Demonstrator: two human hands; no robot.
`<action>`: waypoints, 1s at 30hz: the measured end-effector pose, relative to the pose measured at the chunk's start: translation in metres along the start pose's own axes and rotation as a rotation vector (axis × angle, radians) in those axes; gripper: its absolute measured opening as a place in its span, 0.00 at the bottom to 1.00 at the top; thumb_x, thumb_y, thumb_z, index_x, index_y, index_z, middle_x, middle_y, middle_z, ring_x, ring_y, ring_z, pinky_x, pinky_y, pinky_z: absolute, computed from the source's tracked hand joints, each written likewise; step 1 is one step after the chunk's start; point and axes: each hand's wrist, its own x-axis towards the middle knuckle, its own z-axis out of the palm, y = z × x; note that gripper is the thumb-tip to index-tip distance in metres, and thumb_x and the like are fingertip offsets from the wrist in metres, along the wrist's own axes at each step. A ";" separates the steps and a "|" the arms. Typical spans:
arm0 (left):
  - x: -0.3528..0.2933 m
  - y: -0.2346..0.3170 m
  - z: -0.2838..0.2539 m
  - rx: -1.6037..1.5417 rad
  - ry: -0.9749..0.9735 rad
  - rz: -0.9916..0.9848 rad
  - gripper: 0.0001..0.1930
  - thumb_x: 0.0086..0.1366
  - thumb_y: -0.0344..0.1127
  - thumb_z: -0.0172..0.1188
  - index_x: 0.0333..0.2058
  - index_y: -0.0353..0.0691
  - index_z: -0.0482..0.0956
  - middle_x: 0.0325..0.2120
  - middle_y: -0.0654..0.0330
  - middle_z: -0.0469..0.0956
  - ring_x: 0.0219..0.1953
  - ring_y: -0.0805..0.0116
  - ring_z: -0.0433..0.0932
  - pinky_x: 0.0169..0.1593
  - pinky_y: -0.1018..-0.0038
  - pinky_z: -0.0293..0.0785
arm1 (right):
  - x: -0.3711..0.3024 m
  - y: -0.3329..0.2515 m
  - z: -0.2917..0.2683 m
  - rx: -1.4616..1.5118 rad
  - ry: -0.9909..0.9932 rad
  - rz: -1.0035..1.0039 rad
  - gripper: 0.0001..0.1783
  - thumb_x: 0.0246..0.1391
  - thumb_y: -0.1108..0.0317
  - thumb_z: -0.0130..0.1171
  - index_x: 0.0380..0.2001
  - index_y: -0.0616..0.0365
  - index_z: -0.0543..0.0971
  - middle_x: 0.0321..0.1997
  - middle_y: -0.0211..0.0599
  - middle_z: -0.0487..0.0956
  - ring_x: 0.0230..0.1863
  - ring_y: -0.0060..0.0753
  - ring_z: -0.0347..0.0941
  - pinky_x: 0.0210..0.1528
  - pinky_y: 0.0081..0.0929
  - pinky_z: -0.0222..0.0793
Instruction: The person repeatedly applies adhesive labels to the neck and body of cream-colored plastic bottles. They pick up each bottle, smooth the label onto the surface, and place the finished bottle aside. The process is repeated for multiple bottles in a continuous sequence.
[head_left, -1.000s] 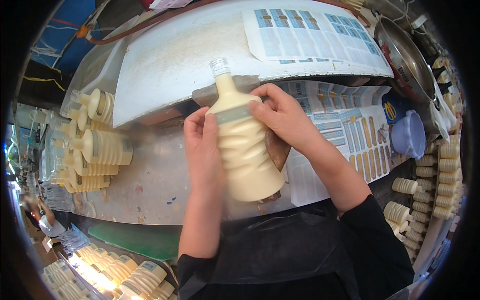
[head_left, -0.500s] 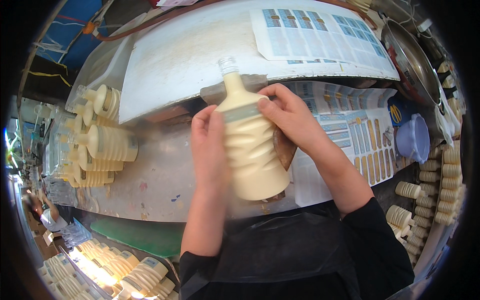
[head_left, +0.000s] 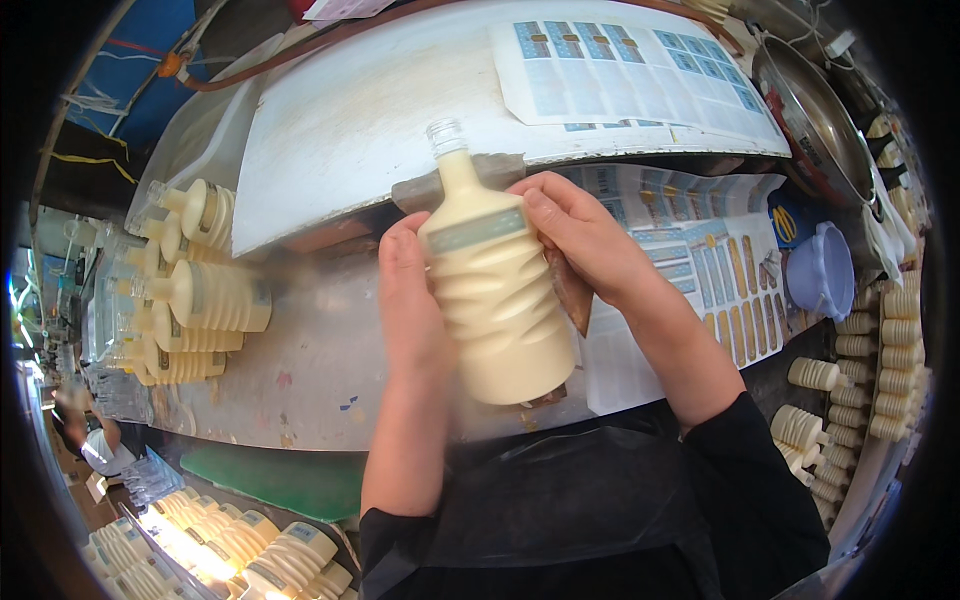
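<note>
A cream-coloured bottle (head_left: 505, 335) with a wavy ribbed body and a clear threaded neck lies tilted before me, its neck pointing away. Across its upper body runs a grey-blue label strip (head_left: 478, 232). My left hand (head_left: 408, 285) is closed along the bottle's left side, slightly blurred, the thumb near the label's left end. On the other side my right hand (head_left: 585, 235) grips the shoulder, thumb beside the label's right end. A brown wedge-shaped support (head_left: 570, 290) shows partly behind the bottle, with a grey block (head_left: 415, 193) behind its neck.
Label sheets (head_left: 735, 300) lie on the metal table (head_left: 310, 370) at right, with another sheet (head_left: 620, 75) on the raised white board (head_left: 370, 110). Labelled bottles (head_left: 215, 295) are stacked at left. A lilac bucket (head_left: 822, 270) and a metal pan (head_left: 815, 110) stand at right.
My thumbs have shifted off the front of the label strip toward the bottle's sides, so more of the strip shows. The bottle has barely moved.
</note>
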 end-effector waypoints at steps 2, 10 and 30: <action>0.003 -0.004 0.001 0.025 0.039 -0.008 0.13 0.79 0.39 0.50 0.55 0.39 0.71 0.46 0.58 0.77 0.47 0.71 0.77 0.52 0.72 0.77 | 0.000 0.002 0.004 -0.098 0.046 -0.045 0.17 0.72 0.58 0.55 0.52 0.59 0.75 0.43 0.29 0.80 0.45 0.14 0.72 0.48 0.19 0.70; 0.005 -0.009 -0.001 0.055 0.040 0.038 0.13 0.79 0.39 0.52 0.54 0.38 0.71 0.47 0.57 0.79 0.47 0.70 0.80 0.52 0.70 0.80 | 0.001 -0.001 0.009 -0.147 0.076 0.012 0.16 0.69 0.61 0.59 0.51 0.61 0.75 0.39 0.32 0.82 0.41 0.16 0.75 0.45 0.18 0.72; 0.010 0.003 0.003 0.371 -0.063 -0.048 0.24 0.77 0.53 0.49 0.57 0.39 0.65 0.51 0.56 0.74 0.51 0.68 0.75 0.56 0.68 0.74 | 0.009 -0.042 0.058 -0.572 0.295 -0.529 0.21 0.62 0.67 0.53 0.56 0.63 0.69 0.51 0.59 0.78 0.54 0.61 0.75 0.57 0.48 0.70</action>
